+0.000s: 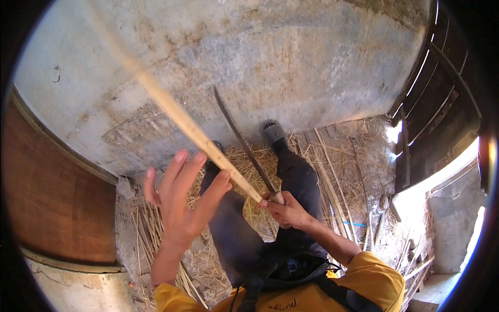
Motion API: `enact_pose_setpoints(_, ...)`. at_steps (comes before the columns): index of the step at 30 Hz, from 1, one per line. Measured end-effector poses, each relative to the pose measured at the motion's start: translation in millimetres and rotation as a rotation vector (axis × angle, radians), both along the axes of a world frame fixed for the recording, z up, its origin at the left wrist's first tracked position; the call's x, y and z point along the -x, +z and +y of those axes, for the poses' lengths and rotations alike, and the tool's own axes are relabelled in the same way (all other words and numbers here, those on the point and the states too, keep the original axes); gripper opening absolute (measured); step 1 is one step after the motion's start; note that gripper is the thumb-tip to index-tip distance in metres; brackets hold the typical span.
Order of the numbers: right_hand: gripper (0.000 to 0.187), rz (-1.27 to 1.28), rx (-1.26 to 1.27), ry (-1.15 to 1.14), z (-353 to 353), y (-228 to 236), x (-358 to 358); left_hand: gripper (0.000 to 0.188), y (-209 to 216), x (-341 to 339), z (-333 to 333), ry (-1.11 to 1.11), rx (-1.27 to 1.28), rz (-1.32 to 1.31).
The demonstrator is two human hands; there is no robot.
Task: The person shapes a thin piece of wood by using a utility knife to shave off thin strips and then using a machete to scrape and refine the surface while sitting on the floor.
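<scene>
The right hand (288, 210) is closed round the handle of the machete (245, 143) and also pinches the near end of a bamboo strip (182, 119) beside that handle. The strip slants up and away to the left of the machete. The left hand (179, 208), left of the machete, is open with fingers spread; its thumb seems to touch the strip's edge, though the overlap makes contact hard to confirm.

Handled well, the strip would want a firm pinch at the handle and light support from the left palm, with those fingers out of the blade's line and the edge turned from the legs. A long, springy piece like this could whip, so slow turns seem wise.

The strip is pale, flat and narrow, with faint node marks; its far end blurs. The machete's blade is dark, slim and slightly curved, its handle stubby and worn. Beyond its tip rises a stained, weathered wall (291, 62); below its handle lies dry, tangled straw-like litter (254, 213).
</scene>
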State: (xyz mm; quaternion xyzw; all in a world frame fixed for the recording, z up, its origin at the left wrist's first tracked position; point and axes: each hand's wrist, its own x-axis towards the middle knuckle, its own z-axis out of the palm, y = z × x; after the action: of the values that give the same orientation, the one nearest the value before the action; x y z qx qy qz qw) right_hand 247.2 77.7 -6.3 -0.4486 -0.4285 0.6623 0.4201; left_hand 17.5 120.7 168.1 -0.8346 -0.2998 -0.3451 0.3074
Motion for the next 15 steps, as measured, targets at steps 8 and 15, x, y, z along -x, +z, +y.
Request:
enact_pose_setpoints(8,0.033,0.215,0.025,-0.111,1.6,13.5,2.8,0.058,-140.4,-29.3,-12.3,-0.268,1.228,-0.921)
enact_pose_setpoints(15,0.027,0.193,-0.073,-0.218,4.5,19.6,7.6,0.048,-189.7,-56.3,-59.8,-0.417,1.592,-0.929)
